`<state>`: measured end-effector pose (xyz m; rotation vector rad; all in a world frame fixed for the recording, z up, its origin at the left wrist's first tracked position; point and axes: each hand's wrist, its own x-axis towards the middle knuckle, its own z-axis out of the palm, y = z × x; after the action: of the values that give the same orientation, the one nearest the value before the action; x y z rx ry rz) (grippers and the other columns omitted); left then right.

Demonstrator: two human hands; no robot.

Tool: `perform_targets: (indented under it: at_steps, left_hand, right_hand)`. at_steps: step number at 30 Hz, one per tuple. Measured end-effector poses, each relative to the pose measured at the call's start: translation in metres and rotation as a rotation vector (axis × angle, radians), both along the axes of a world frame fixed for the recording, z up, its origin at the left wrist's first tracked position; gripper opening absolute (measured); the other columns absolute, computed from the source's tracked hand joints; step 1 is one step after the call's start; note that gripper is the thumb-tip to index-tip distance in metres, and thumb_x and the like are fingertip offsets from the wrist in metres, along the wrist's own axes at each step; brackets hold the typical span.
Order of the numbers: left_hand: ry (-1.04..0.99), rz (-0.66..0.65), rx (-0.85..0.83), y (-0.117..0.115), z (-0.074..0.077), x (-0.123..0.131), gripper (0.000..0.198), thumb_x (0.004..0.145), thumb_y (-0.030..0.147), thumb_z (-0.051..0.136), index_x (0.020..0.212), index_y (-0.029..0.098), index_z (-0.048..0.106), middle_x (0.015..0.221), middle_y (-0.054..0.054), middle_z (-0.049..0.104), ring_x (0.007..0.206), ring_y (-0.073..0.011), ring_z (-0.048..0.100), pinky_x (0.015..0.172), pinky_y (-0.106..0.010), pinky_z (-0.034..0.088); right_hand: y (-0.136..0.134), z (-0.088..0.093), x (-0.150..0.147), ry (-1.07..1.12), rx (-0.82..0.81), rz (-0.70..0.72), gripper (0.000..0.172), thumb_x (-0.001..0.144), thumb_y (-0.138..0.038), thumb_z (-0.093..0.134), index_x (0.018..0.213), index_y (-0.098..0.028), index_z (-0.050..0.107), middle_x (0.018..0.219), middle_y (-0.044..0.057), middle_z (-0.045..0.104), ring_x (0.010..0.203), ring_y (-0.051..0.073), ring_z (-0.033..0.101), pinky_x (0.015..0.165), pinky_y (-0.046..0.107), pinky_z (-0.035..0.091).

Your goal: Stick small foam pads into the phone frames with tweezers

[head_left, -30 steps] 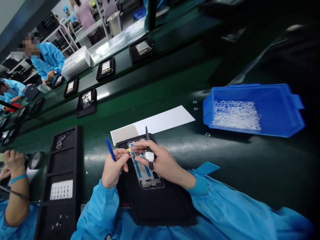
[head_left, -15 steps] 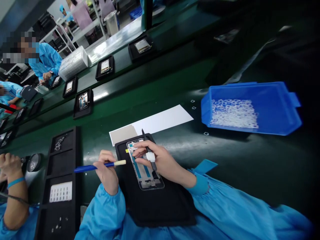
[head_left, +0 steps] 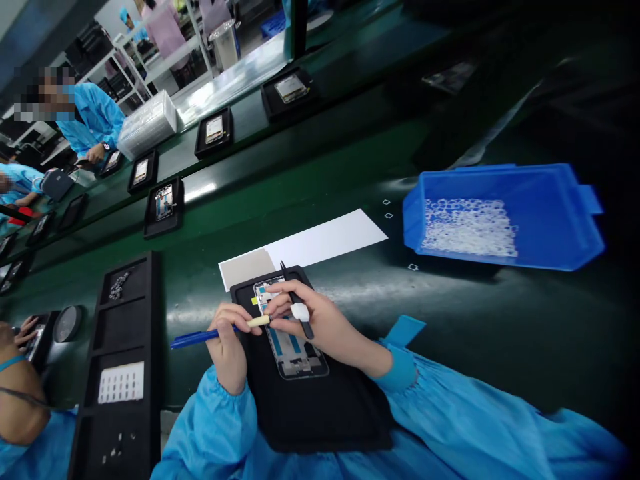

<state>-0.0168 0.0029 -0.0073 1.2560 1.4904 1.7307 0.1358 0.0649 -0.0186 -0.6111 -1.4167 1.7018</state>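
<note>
Clamped between thumb and fingers of the left hand (head_left: pixel 227 350), just below and left of the middle of the frame: a pen (head_left: pixel 195 338), smooth, slim and round, blue along the barrel, cream-coloured at one end. Long axis nearly level, rising slightly rightward, cream end toward the right hand (head_left: pixel 323 320), blue end toward the left edge. Too small to tell whether touching the right fingertips or just short of them. Held in the right hand, fingers closed about the shaft: dark, slender tweezers (head_left: pixel 307 329) with a white wrapping (head_left: pixel 300 312) around the middle, tips slanting to the upper left. Beneath the right hand, at lower centre: a phone frame (head_left: pixel 300 363), thin, flat and rectangular with rounded corners, metallic grey inside, with lengthwise blue strips (head_left: pixel 278 341) and a small yellow tab (head_left: pixel 255 301) at the left edge. Long axis steep, from upper left to lower right; upper part partly covered by the fingers. Set in a matt black tray (head_left: pixel 320 420). Above the tray, a smooth white sheet (head_left: pixel 330 233) with a dull beige card (head_left: pixel 247 268) at its left end. At right, a blue plastic bin (head_left: pixel 555 213) with heaped tiny white loops (head_left: pixel 470 230).
</note>
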Motion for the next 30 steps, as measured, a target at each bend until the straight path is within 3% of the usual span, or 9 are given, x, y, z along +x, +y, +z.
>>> perform_targets:
  at_steps: [3, 9, 15, 21, 30]
  left_hand:
    - [-0.052, -0.056, -0.095, -0.001, 0.005, -0.001, 0.044, 0.097, 0.045, 0.046, 0.065, 0.016, 0.053, 0.078, -0.001, 0.058, 0.057, -0.0099, 0.062, 0.059, -0.026, 0.053]
    - [0.026, -0.203, -0.233, -0.006, 0.023, -0.005, 0.023, 0.089, 0.04, 0.062, 0.086, 0.017, 0.06, 0.092, -0.004, 0.066, 0.077, -0.0173, 0.072, 0.075, -0.031, 0.06]
    - [-0.096, -0.069, -0.271, -0.004, 0.018, -0.007, 0.03, 0.083, 0.044, 0.069, 0.089, 0.017, 0.057, 0.086, -0.005, 0.072, 0.072, -0.0174, 0.073, 0.072, -0.029, 0.06]
    - [-0.342, -0.117, -0.373, 0.002, 0.019, -0.005, 0.043, 0.072, 0.05, 0.078, 0.088, 0.018, 0.054, 0.076, -0.002, 0.071, 0.064, -0.0163, 0.071, 0.065, -0.028, 0.059]
    - [-0.393, -0.149, -0.398, 0.003, 0.017, -0.004, 0.044, 0.07, 0.049, 0.079, 0.088, 0.018, 0.053, 0.075, -0.001, 0.072, 0.063, -0.015, 0.071, 0.065, -0.027, 0.059]
  right_hand:
    - [0.002, 0.0, 0.0, 0.008, -0.041, -0.013, 0.044, 0.077, -0.025, 0.073, 0.116, -0.023, 0.053, 0.09, 0.002, 0.069, 0.084, 0.018, 0.071, 0.084, 0.036, 0.059]
    - [0.005, 0.01, 0.007, -0.025, -0.112, -0.028, 0.043, 0.079, -0.026, 0.07, 0.118, -0.022, 0.051, 0.09, 0.002, 0.068, 0.08, 0.018, 0.072, 0.083, 0.037, 0.059]
    - [0.004, 0.015, 0.009, -0.035, -0.037, -0.044, 0.04, 0.082, -0.028, 0.067, 0.118, -0.023, 0.051, 0.093, 0.004, 0.07, 0.085, 0.019, 0.071, 0.084, 0.038, 0.058]
    - [0.004, 0.014, 0.01, -0.061, 0.068, -0.048, 0.034, 0.081, -0.027, 0.068, 0.112, -0.022, 0.055, 0.082, 0.001, 0.069, 0.076, 0.016, 0.066, 0.077, 0.034, 0.056]
    - [0.003, 0.015, 0.011, -0.083, 0.156, -0.062, 0.035, 0.082, -0.022, 0.064, 0.115, -0.022, 0.052, 0.079, -0.001, 0.065, 0.072, 0.014, 0.064, 0.074, 0.03, 0.054]
